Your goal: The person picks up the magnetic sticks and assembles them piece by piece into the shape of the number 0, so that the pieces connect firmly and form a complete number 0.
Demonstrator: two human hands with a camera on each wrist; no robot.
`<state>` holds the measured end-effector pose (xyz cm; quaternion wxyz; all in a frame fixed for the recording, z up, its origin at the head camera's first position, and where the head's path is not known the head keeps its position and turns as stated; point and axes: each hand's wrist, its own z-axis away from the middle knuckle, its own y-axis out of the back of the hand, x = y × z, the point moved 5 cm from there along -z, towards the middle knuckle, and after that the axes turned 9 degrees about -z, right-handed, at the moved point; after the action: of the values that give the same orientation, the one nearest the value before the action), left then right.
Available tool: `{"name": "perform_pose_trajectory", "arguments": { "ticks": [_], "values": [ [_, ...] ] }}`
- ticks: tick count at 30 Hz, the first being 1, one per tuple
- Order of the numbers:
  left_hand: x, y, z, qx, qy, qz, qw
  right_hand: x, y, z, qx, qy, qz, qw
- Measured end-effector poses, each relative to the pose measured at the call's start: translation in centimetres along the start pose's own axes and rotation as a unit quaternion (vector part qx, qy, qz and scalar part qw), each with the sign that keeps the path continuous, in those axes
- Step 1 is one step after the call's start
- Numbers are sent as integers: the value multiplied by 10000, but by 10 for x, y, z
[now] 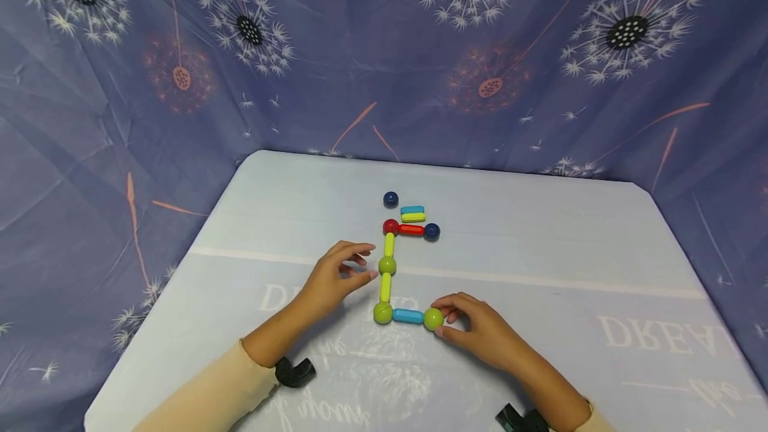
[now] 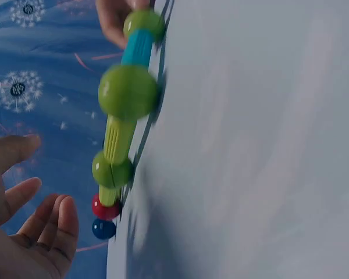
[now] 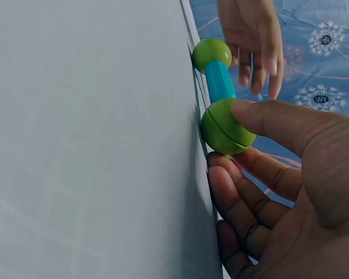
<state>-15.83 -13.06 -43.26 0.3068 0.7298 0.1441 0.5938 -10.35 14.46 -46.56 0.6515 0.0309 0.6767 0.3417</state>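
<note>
A chain of toy balls and rods lies on the white table. Its near side is a blue rod (image 1: 408, 316) between a green corner ball (image 1: 383, 313) and a green end ball (image 1: 433, 319). Yellow-green rods (image 1: 385, 287) run away from the corner through a green middle ball (image 1: 387, 265) to a red ball (image 1: 391, 227). A red rod (image 1: 411, 229) joins that to a dark blue ball (image 1: 431, 232). My right hand (image 1: 480, 329) pinches the green end ball between thumb and fingers. Beside the middle ball, my left hand (image 1: 333, 275) hovers with relaxed fingers, holding nothing.
Past the chain lie a loose dark blue ball (image 1: 391, 199), a loose blue rod (image 1: 412, 209) and a loose yellow-green rod (image 1: 413, 217). A patterned cloth (image 1: 360, 52) hangs behind the table (image 1: 540, 239). Black wrist mounts (image 1: 295, 373) show below the forearms.
</note>
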Motion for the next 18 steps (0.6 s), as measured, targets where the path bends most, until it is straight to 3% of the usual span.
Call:
{"name": "perform_pose_trajectory", "arguments": {
  "ticks": [6,18],
  "values": [
    [-2,4,-33,145,118,-8,9998,-1,1,-1,35,22,27,10000],
    [6,-7,-86,94,27,-431,9990,0,0,-1,-4,95,-94,9999]
  ]
}}
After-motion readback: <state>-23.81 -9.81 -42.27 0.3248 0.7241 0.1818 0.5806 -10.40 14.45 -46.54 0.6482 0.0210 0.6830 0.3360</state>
